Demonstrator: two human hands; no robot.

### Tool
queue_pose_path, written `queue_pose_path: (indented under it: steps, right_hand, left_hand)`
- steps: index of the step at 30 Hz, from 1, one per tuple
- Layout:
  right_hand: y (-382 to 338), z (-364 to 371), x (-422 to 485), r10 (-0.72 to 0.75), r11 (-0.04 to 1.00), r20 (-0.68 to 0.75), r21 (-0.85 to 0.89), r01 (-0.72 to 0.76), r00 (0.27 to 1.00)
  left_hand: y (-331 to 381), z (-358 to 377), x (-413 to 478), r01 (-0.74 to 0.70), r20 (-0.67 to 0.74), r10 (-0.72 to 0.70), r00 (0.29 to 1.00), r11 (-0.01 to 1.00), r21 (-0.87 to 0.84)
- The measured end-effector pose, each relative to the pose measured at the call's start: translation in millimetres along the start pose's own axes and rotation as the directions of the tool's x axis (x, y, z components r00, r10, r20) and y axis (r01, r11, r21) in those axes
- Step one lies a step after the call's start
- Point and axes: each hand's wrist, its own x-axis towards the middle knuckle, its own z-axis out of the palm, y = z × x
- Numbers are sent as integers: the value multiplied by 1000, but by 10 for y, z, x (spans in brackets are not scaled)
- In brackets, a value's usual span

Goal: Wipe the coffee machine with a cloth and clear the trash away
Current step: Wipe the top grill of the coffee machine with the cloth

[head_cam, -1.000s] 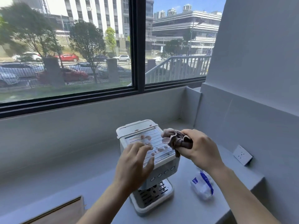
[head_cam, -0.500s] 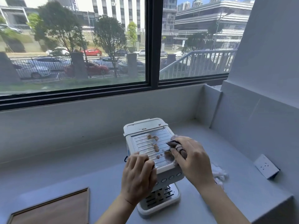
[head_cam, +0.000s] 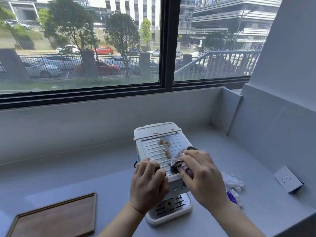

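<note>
A small white coffee machine [head_cam: 158, 132] stands on the grey counter, its ribbed metal top dotted with brown stains [head_cam: 166, 152]. My left hand [head_cam: 147, 183] grips the machine's front left top edge with curled fingers. A brownish cloth [head_cam: 182, 165] is bunched under my right hand [head_cam: 203, 175], which holds it and presses it on the front right of the top. Crumpled white and blue plastic trash [head_cam: 235, 185] lies on the counter right of the machine, partly hidden by my right forearm.
A wooden tray [head_cam: 54, 218] lies at the front left of the counter [head_cam: 85, 168]. A white wall socket [head_cam: 288, 179] sits on the right wall. A low grey wall and a window run along the back.
My right hand has brought the cloth down from the top's right edge onto its front right part. My left hand's fingers have curled over the front edge. The view has shifted right.
</note>
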Motion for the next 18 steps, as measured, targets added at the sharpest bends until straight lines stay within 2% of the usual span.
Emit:
queue_pose_path:
  steps: [4, 5, 9, 10, 12, 14, 18]
  right_hand:
    - [116, -101, 262, 233, 971, 17, 44, -233, 972]
    - [77, -98, 258, 225, 974, 12, 23, -226, 974]
    - [-46, -49, -16, -1, 1000, 63, 5, 1, 998]
    - [9, -78, 7, 18, 1000, 66, 20, -20, 998]
    - [129, -139, 167, 173, 982, 54, 67, -177, 983]
    - [138, -145, 284, 246, 968, 77, 26, -249, 966]
    - [-71, -71, 161, 4, 1000, 156, 2, -4, 988]
  left_hand:
    - [16, -2, 10, -10, -13, 10, 1000, 1000, 0]
    - [16, -8, 6, -9, -14, 9, 1000, 1000, -7]
    - [18, -12, 10, 0, -5, 0, 1000, 1000, -19]
    - [25, -11, 11, 5, -7, -5, 1000, 1000, -24]
    - [32, -11, 18, 22, -12, -22, 1000, 999, -29]
    - [29, -16, 10, 34, -16, -35, 999, 999, -37]
    - [19, -23, -2, 25, 1, -25, 1000, 999, -43]
